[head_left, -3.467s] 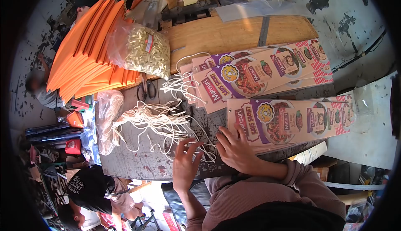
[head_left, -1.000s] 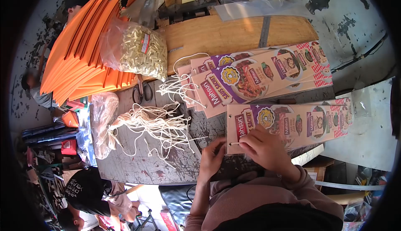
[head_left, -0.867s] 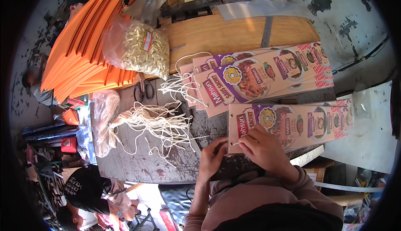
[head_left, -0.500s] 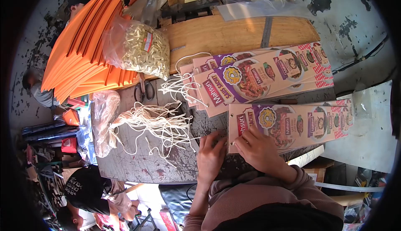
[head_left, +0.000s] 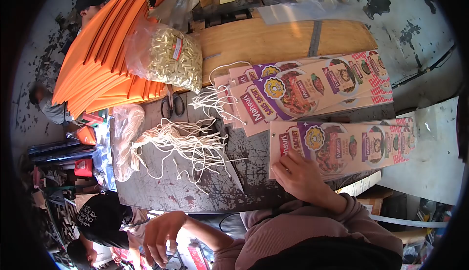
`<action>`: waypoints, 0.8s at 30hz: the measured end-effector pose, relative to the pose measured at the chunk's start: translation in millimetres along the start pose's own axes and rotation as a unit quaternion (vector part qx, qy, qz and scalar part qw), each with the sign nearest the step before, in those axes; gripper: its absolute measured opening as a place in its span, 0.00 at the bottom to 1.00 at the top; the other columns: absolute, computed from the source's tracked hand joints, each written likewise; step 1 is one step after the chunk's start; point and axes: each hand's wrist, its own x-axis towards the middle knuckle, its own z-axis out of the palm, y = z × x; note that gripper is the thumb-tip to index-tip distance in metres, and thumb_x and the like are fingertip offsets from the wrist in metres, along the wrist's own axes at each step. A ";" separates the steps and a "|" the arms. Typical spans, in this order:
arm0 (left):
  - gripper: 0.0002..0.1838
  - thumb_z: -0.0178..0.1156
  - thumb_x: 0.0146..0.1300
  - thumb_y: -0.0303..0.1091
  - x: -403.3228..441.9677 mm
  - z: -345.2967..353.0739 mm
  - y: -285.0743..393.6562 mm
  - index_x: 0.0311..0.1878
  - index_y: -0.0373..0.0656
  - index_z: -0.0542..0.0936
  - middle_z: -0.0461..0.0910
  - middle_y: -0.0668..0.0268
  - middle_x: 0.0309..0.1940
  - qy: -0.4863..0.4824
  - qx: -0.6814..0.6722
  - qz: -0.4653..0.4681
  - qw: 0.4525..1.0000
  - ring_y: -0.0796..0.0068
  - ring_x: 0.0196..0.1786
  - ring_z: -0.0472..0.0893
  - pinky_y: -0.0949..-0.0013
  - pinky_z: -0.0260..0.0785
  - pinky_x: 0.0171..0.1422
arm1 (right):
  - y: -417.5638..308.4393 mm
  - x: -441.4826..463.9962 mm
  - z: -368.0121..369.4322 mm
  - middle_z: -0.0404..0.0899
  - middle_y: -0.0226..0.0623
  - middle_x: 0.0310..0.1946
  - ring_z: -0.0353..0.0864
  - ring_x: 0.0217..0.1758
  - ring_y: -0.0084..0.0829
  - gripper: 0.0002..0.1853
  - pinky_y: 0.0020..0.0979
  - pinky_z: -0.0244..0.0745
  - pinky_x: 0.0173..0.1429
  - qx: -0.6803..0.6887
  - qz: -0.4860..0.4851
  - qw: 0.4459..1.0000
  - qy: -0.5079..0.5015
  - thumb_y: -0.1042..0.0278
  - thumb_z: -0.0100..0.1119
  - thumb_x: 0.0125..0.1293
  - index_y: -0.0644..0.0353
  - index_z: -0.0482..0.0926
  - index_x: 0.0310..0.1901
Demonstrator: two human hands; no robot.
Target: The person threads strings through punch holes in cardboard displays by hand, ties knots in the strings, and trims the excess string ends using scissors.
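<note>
Seen from the head camera, the person's right hand [head_left: 299, 176] rests on the near stack of printed cards [head_left: 342, 148], its fingers bunched over the left end; I can't tell whether that grip pinches anything. The stack lies near the right side of the scuffed dark surface [head_left: 171, 192], just below a fanned group of matching cards [head_left: 305, 86]. The left hand [head_left: 163, 236] hangs beyond the surface's near edge, well apart from the cards, its grip loosely spread. Left of the stack sprawls a bundle of white cords [head_left: 181, 140], with black-handled scissors [head_left: 171, 96] just above it, beside a clear bag of gold-coloured pieces [head_left: 176, 60].
</note>
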 end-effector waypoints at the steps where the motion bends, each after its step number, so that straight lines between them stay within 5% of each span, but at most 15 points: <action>1: 0.13 0.46 0.62 0.36 -4.1 -6.9 4.1 0.36 0.48 0.82 0.81 0.68 0.30 -0.034 -0.065 0.000 0.997 0.80 0.33 0.79 0.69 0.69 0.43 | -0.6 -0.5 -0.3 0.67 0.32 0.31 0.69 0.42 0.30 0.10 0.28 0.72 0.38 0.003 -0.002 1.000 -0.004 0.69 0.55 0.46 0.60 0.70 0.31; 3: 0.10 0.50 0.60 0.32 -15.3 -7.9 -16.6 0.38 0.48 0.82 0.81 0.67 0.30 0.106 0.004 -0.001 0.994 0.79 0.35 0.78 0.70 0.69 0.41 | 0.5 -1.1 1.1 0.68 0.30 0.28 0.69 0.39 0.30 0.10 0.27 0.71 0.36 0.002 0.001 1.000 0.005 0.70 0.59 0.45 0.59 0.71 0.30; 5: 0.08 0.53 0.59 0.30 -43.6 -17.2 -32.8 0.33 0.49 0.82 0.79 0.68 0.25 0.211 -0.150 -0.048 0.965 0.80 0.23 0.75 0.78 0.67 0.31 | 2.0 -1.5 1.6 0.68 0.29 0.26 0.69 0.36 0.29 0.11 0.27 0.70 0.35 -0.001 0.002 1.000 0.014 0.70 0.63 0.44 0.58 0.72 0.30; 6: 0.04 0.54 0.57 0.28 -64.0 -16.0 -33.3 0.32 0.44 0.79 0.78 0.64 0.27 0.391 -0.135 -0.115 0.903 0.77 0.25 0.76 0.73 0.72 0.29 | 2.2 -1.9 1.8 0.68 0.28 0.26 0.69 0.36 0.29 0.11 0.27 0.70 0.36 -0.001 0.003 1.000 0.013 0.69 0.63 0.45 0.58 0.72 0.30; 7: 0.06 0.51 0.60 0.28 -71.5 -17.2 -42.0 0.37 0.41 0.77 0.77 0.64 0.29 0.406 0.157 -0.263 0.861 0.78 0.25 0.76 0.76 0.70 0.30 | 2.5 -2.3 2.1 0.68 0.28 0.26 0.69 0.36 0.28 0.10 0.26 0.70 0.37 -0.001 0.003 1.000 0.011 0.69 0.63 0.46 0.58 0.72 0.30; 8: 0.09 0.48 0.63 0.27 -63.1 -17.5 -58.9 0.43 0.37 0.75 0.77 0.64 0.30 0.361 0.401 -0.424 0.728 0.79 0.25 0.75 0.80 0.69 0.30 | 2.7 -2.3 2.7 0.68 0.28 0.26 0.69 0.36 0.28 0.10 0.26 0.70 0.37 -0.002 0.003 1.000 0.011 0.69 0.63 0.46 0.58 0.72 0.30; 9: 0.10 0.47 0.64 0.25 -50.7 -18.4 -76.8 0.47 0.34 0.73 0.77 0.62 0.33 0.333 0.415 -0.563 0.633 0.78 0.29 0.77 0.77 0.72 0.32 | 2.8 -1.8 3.6 0.68 0.28 0.25 0.70 0.35 0.28 0.10 0.26 0.70 0.36 -0.002 0.007 1.000 0.010 0.68 0.62 0.48 0.58 0.72 0.30; 15: 0.11 0.48 0.63 0.23 -66.1 -19.2 -105.6 0.49 0.32 0.72 0.77 0.59 0.39 0.302 0.306 -0.673 0.601 0.73 0.38 0.79 0.74 0.74 0.39 | 2.3 -1.0 5.5 0.69 0.29 0.22 0.72 0.32 0.28 0.09 0.27 0.71 0.31 -0.013 0.039 0.999 0.007 0.63 0.57 0.56 0.58 0.70 0.29; 20: 0.06 0.46 0.64 0.22 -88.4 -17.1 -115.5 0.41 0.32 0.70 0.77 0.61 0.35 0.318 0.368 -0.655 0.579 0.74 0.38 0.79 0.70 0.76 0.43 | 4.0 -5.4 8.8 0.71 0.33 0.19 0.74 0.25 0.34 0.11 0.33 0.69 0.26 0.039 0.086 0.995 0.014 0.60 0.58 0.56 0.58 0.71 0.28; 22: 0.03 0.44 0.66 0.25 -83.2 -13.6 -126.3 0.38 0.37 0.67 0.75 0.63 0.32 0.496 0.463 -0.426 0.598 0.78 0.33 0.77 0.69 0.77 0.44 | 7.9 -11.5 -1.7 0.73 0.36 0.18 0.75 0.22 0.38 0.13 0.36 0.68 0.27 0.093 0.129 0.984 -0.075 0.56 0.58 0.57 0.58 0.73 0.28; 23: 0.03 0.44 0.66 0.25 -78.4 -14.1 -129.9 0.38 0.37 0.67 0.75 0.63 0.32 0.495 0.463 -0.427 0.598 0.78 0.33 0.77 0.69 0.77 0.44 | 14.6 -16.0 -8.1 0.73 0.36 0.18 0.75 0.22 0.38 0.13 0.36 0.68 0.27 0.093 0.130 0.984 -0.075 0.56 0.58 0.57 0.58 0.73 0.28; 24: 0.03 0.44 0.66 0.27 -73.0 -15.5 -133.5 0.38 0.39 0.67 0.74 0.64 0.30 0.623 0.414 -0.294 0.595 0.80 0.30 0.74 0.69 0.76 0.44 | 26.1 -22.1 -16.8 0.73 0.38 0.17 0.75 0.22 0.40 0.14 0.36 0.68 0.27 0.146 0.122 0.972 -0.136 0.54 0.57 0.57 0.57 0.74 0.29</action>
